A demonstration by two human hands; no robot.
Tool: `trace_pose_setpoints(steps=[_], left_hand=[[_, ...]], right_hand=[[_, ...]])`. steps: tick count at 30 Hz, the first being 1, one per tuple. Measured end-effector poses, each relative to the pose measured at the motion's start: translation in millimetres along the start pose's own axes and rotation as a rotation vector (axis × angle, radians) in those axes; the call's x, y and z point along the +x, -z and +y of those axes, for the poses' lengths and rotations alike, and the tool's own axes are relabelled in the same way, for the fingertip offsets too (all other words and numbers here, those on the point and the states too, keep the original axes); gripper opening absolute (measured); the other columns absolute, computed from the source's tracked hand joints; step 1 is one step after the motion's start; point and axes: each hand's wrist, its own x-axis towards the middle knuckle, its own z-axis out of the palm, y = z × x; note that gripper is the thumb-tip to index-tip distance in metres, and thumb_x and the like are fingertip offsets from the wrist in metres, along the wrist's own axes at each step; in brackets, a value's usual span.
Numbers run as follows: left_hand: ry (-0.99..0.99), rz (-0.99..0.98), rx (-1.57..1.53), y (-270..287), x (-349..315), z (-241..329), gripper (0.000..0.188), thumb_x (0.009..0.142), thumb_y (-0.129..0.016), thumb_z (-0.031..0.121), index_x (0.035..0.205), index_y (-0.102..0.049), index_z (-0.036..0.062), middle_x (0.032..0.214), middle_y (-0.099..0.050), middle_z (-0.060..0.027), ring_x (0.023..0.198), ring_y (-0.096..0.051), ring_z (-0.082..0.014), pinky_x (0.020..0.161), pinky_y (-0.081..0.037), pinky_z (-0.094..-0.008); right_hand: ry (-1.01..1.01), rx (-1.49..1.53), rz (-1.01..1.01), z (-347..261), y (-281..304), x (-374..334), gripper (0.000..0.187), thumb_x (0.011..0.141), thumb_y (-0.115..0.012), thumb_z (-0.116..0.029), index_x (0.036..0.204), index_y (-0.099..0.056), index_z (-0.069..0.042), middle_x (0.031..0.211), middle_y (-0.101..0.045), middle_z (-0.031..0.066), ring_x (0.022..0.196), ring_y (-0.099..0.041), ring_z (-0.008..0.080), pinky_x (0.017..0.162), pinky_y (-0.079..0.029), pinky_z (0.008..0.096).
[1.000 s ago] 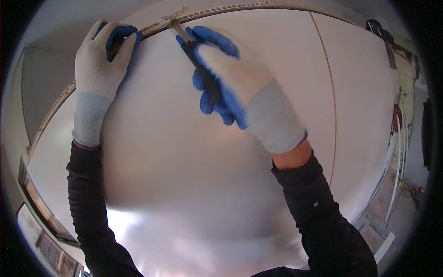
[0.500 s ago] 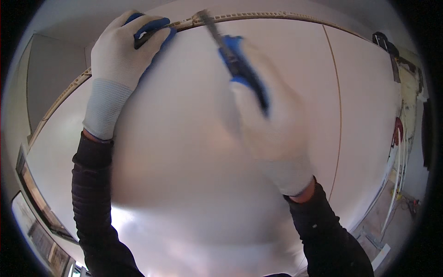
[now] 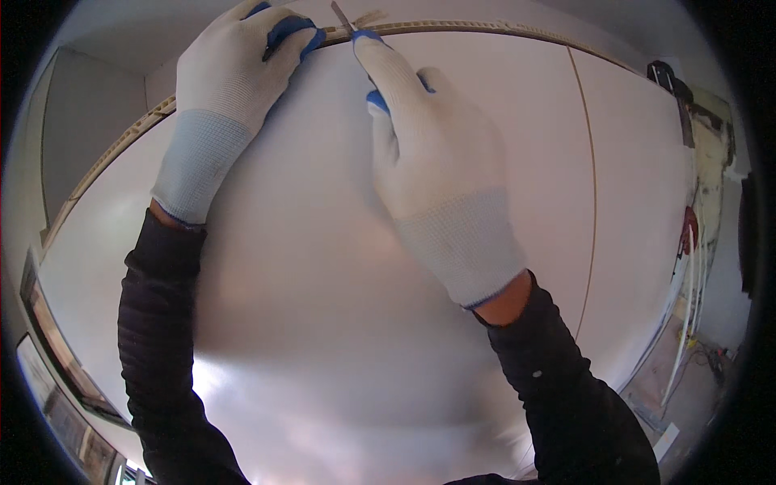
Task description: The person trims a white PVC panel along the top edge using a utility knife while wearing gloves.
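At the top of a large white panel (image 3: pixel 323 242), both my hands wear white gloves with blue palms. My left hand (image 3: pixel 242 73) is closed at the panel's upper edge, its fingers around a small dark piece that mostly hides behind the thumb. Just to its right, my right hand (image 3: pixel 436 137) grips a tool with a narrow grey blade (image 3: pixel 341 16), which sticks up past the edge. The glove hides its handle. A ribbed tan strip (image 3: pixel 453 27) runs along that edge, and a blurred tan sliver (image 3: pixel 370 18) shows beside the blade.
A thin brown seam (image 3: pixel 594 178) runs down the panel on the right. Beyond its right side are a dark object (image 3: pixel 671 77), pale rods (image 3: pixel 687 323) and cables on the floor. A grey box-like surface (image 3: pixel 89 129) stands at the upper left, and framed openings (image 3: pixel 65 347) are lower left.
My right hand has moved up and left to the panel's edge, turning so its back shows; the tool's dark handle is now hidden. My left hand has shifted slightly right and up.
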Motion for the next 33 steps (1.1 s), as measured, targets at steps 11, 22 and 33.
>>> trace_pose_setpoints(steps=[11, 22, 33], left_hand=[[0.011, 0.012, 0.115, -1, -2, -2, 0.028, 0.099, -0.067, 0.033, 0.115, -0.075, 0.0116, 0.114, -0.072, -0.0123, 0.097, -0.073, -0.0329, 0.087, -0.058, -0.0413], [0.025, -0.049, 0.057, 10, 3, 12, 0.027, 0.1, -0.063, 0.032, 0.12, -0.073, 0.015, 0.108, -0.071, -0.0088, 0.099, -0.07, -0.0316, 0.088, -0.056, -0.0413], [0.038, -0.209, -0.109, 32, 37, 22, 0.04, 0.104, -0.06, 0.033, 0.123, -0.069, -0.0019, 0.115, -0.073, -0.0196, 0.105, -0.071, -0.0295, 0.099, -0.053, -0.0357]], right_hand=[[-0.02, -0.059, -0.092, -12, 13, 1, 0.046, 0.091, -0.067, -0.004, 0.136, -0.062, -0.011, 0.093, -0.066, 0.0174, 0.083, -0.067, 0.0377, 0.072, -0.053, 0.0448], [-0.14, 0.541, 0.011, 21, -3, 7, 0.042, 0.099, -0.058, -0.012, 0.141, -0.056, -0.006, 0.089, -0.064, 0.0207, 0.076, -0.067, 0.0357, 0.065, -0.054, 0.0427], [-0.781, 1.424, -0.075, 24, 45, -19, 0.056, 0.107, -0.055, -0.025, 0.158, -0.036, -0.012, 0.091, -0.059, 0.0019, 0.067, -0.056, 0.006, 0.05, -0.046, 0.0212]])
